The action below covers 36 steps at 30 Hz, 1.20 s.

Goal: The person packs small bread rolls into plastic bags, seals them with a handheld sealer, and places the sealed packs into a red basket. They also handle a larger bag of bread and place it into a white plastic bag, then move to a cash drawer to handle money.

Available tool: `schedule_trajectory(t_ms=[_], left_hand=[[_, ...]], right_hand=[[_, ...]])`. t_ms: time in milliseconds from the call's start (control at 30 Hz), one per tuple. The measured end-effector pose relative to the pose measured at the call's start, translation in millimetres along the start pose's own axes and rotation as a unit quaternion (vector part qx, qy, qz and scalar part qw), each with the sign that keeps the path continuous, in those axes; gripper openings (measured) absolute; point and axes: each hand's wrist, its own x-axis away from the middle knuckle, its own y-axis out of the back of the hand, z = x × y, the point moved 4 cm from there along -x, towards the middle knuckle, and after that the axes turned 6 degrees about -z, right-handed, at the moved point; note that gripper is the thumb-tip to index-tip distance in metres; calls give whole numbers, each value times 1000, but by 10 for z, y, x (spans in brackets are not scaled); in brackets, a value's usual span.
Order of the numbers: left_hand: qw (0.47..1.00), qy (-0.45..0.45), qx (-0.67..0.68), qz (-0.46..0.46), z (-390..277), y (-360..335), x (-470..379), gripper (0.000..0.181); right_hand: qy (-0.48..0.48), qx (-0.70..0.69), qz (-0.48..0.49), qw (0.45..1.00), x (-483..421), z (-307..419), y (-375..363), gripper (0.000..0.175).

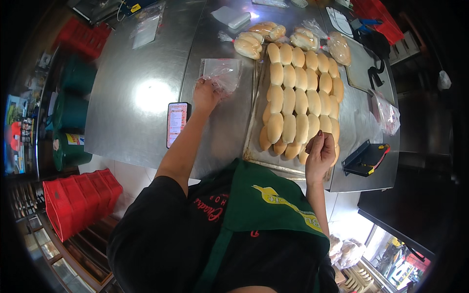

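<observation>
My left hand is at the near edge of a stack of clear plastic bags lying on the steel table. Its fingers pinch the crumpled film of the upper bag, though the fingertips are partly hidden. Over the near right part of a baking tray my right hand is raised, thumb and fingers closed together with nothing visible in them. Long bread rolls cover that tray in rows, piled in more than one layer. Beyond it lie several tied clear bags of rolls.
A lit phone lies left of my forearm. On the right are a black metal tape dispenser, more plastic bags and another tray. Further film packets lie at the back. A red crate stands below the table's left side.
</observation>
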Motion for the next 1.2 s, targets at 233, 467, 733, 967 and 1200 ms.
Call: schedule_trajectory(t_ms=[233, 467, 733, 967, 1200], left_hand=[[995, 12, 0, 95, 194, -85, -129, 24], [981, -1, -101, 165, 211, -161, -192, 31], [985, 10, -85, 147, 245, -84, -202, 19], [967, -102, -145, 182, -38, 309, -292, 17], [968, 28, 147, 201, -237, 820, -647, 22]], right_hand=[[-24, 15, -20, 999, 43, -103, 116, 25], [-3, 74, 32, 997, 58, -103, -5, 25], [-5, 86, 57, 995, 69, -71, -206, 22], [-26, 130, 59, 989, 45, -135, -173, 24], [-36, 126, 83, 988, -26, -198, -214, 15]])
